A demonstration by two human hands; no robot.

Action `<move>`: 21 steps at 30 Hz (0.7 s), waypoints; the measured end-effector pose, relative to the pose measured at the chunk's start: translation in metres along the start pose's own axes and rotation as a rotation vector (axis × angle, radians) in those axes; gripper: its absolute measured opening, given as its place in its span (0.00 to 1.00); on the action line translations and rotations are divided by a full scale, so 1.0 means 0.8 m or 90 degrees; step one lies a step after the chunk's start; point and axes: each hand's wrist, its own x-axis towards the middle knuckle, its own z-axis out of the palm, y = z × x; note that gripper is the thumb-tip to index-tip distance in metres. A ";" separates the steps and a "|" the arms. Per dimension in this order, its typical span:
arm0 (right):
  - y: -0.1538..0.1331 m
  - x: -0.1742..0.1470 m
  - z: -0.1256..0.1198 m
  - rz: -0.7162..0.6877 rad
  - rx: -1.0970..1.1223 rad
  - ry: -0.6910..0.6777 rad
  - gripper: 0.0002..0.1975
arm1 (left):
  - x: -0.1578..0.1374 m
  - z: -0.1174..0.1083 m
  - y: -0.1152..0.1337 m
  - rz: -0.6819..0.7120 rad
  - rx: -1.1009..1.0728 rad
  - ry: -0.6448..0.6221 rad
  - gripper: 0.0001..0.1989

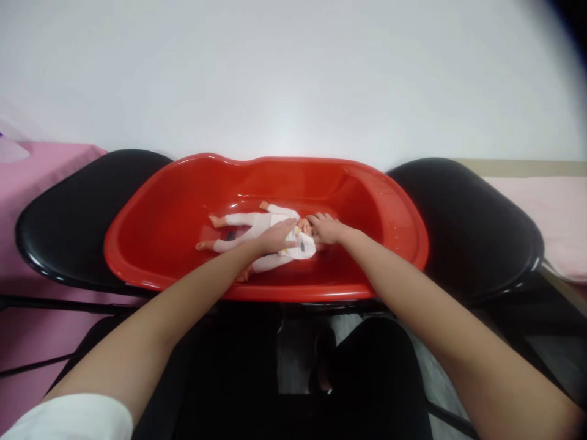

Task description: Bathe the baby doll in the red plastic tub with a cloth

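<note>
A baby doll [261, 223] lies on its back in a red baby bathtub [156, 232], feet to the left and head to the right. It wears a white top and trousers, and a white bib [303, 244] with a small print spreads over its chest and neck. My left hand [279, 236] rests on the doll's chest, its fingers and thumb closed at the bib's edge. Around the doll's head curls my right hand [326, 229], partly covering the head. What lies beneath the right palm is hidden.
Black stools or chair seats [468, 226] flank the tub at both ends. A pink-covered surface [59, 165] is at the far left, and a pale pink cloth [541, 214] lies at the right. Behind the tub rises a white wall [275, 73].
</note>
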 end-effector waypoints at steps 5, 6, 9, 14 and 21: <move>0.001 0.000 0.000 -0.009 -0.018 -0.008 0.38 | 0.000 0.010 -0.002 0.060 0.153 0.000 0.44; 0.002 0.000 0.000 -0.009 -0.019 -0.008 0.38 | -0.001 0.009 -0.003 0.062 0.169 -0.007 0.43; 0.003 0.001 0.000 -0.002 -0.014 -0.009 0.37 | -0.002 0.004 -0.008 0.037 0.186 -0.035 0.38; 0.003 0.004 0.000 0.008 -0.005 -0.008 0.37 | -0.007 -0.008 -0.029 -0.059 0.180 -0.030 0.35; 0.004 0.005 0.000 0.019 0.007 -0.015 0.36 | -0.042 -0.015 -0.076 -0.178 0.095 0.011 0.39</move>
